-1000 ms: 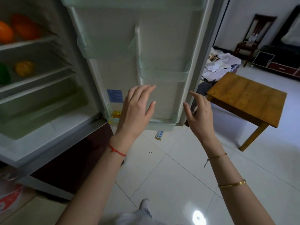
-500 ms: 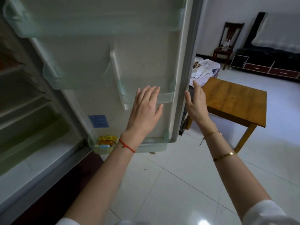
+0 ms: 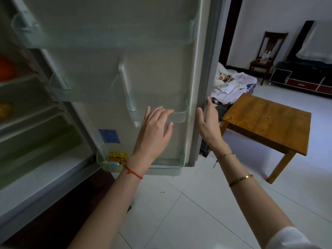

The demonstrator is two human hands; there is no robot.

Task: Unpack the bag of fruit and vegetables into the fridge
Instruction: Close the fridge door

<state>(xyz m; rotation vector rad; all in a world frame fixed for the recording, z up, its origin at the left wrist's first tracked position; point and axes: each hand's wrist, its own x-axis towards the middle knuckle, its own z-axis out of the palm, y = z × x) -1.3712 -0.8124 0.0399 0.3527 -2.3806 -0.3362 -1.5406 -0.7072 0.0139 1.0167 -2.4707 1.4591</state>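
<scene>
The fridge door (image 3: pixel 147 72) stands wide open, its inner side with clear door bins facing me. My left hand (image 3: pixel 154 130) reaches flat against the inner door, fingers straight over the small middle bin (image 3: pixel 177 116). My right hand (image 3: pixel 209 123) is at the door's outer edge (image 3: pixel 204 87), fingers straight, fingertips touching it. Neither hand holds anything. At the far left, an orange fruit (image 3: pixel 6 69) lies on an upper fridge shelf and a yellow one (image 3: pixel 5 109) on the shelf below. No bag is in view.
Yellow packets (image 3: pixel 116 157) lie in the bottom door bin. A wooden table (image 3: pixel 265 123) stands right of the door, with a pile of clothes (image 3: pixel 231 87) behind it. A dark chair (image 3: pixel 265 56) and low cabinet (image 3: pixel 305 78) sit at the far wall. White tiled floor lies below.
Both hands have moved forward to the door; the right hand now touches its outer edge. The view swung right, then partly back, so the fruit shelves show again at the left.
</scene>
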